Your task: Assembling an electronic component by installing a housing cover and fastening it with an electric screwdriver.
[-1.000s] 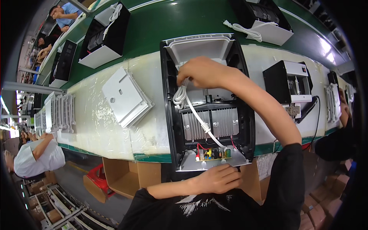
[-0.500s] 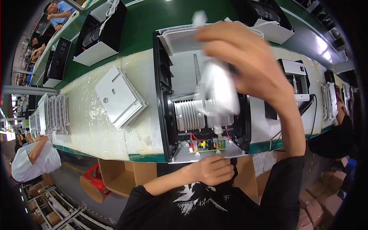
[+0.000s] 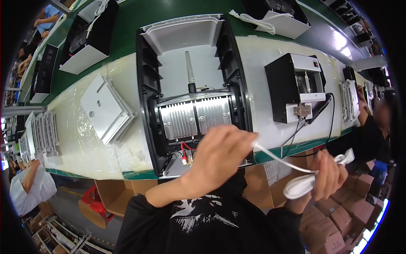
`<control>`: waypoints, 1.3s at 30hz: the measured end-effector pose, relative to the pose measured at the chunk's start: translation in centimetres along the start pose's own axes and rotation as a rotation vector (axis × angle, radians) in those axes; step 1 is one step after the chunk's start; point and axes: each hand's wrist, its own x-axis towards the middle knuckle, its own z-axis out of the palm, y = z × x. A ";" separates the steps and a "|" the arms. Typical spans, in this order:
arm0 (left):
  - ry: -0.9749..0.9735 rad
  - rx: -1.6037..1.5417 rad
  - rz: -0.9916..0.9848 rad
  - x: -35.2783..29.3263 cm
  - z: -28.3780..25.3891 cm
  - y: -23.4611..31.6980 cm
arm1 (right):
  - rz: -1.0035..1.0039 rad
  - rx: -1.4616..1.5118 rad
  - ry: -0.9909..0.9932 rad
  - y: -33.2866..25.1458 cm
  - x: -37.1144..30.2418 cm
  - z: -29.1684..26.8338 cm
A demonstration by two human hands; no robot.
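Observation:
My left hand [image 3: 220, 156] pinches one end of a white power cord [image 3: 281, 160], over the near right part of an unclosed appliance housing. My right hand [image 3: 327, 178] grips the cord's folded bundle [image 3: 299, 186] off the table's near edge, at the right. A white end piece [image 3: 344, 157] sticks out past its fingers. Between the hands the cord sags. Black side walls and a pale inner shell form the housing [image 3: 141, 110], with silver finned heat sinks [image 3: 179, 120] inside. Red wires [image 3: 184, 153] show beside my left hand, which hides most of the circuit board.
Stacked white panels [image 3: 108, 112] lie left of the housing, white slatted parts [image 3: 44, 133] farther left. A black-and-white device [image 3: 292, 84] with black cables stands right. More housings [image 3: 86, 40] sit on the green surface [image 3: 169, 12] behind. Co-workers are at both sides; cardboard boxes [image 3: 118, 197] stand below.
My right hand has carried the white cord from above the housing down to the right. My left hand has risen from the near edge and now holds one cord end. The view has shifted right.

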 end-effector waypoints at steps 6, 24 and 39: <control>-0.101 -0.145 -0.184 0.5 -0.4 0.3 | 0.909 0.656 -0.779 -5.5 -3.8 -2.6; -0.231 -0.223 -0.177 -1.1 -1.9 0.3 | 1.414 1.641 -1.074 -6.0 -0.9 3.5; -0.183 -0.081 -0.151 -1.8 -0.7 0.6 | 1.389 1.621 -1.140 -5.3 -0.8 4.0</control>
